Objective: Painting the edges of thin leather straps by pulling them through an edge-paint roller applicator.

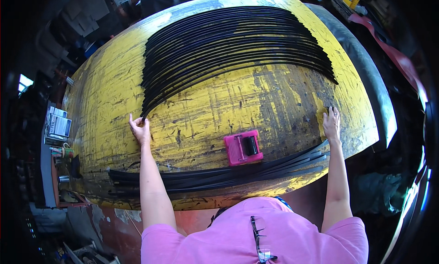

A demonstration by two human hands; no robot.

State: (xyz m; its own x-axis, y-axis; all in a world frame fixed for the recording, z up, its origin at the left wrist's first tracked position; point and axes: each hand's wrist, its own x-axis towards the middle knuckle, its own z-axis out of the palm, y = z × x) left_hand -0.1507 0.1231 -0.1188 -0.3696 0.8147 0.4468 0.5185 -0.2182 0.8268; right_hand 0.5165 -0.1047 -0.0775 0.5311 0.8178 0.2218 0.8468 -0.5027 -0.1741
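Observation:
Many thin black strips [228, 42] lie side by side in a curved band across the far half of the yellow table [219, 104]. At the left end of the nearest strips is my left hand [141, 131], thumb and forefinger apart and close to the strip ends. My right hand [332, 124] rests farther right, below the strips' right ends, with its fingers drawn together around a small dark bit I cannot make out. Between my arms sits a pink tape dispenser [242, 147] with a black roll. A loose bundle of flat black strips [219, 177] runs along the near edge, partly behind my left forearm.
Papers [58, 122] and a cup of pens [67, 151] stand beyond the table's left edge. A dark sheet [361, 67] hangs along the right side, with red material [388, 51] behind it. Eyeglasses [259, 241] hang on my pink shirt.

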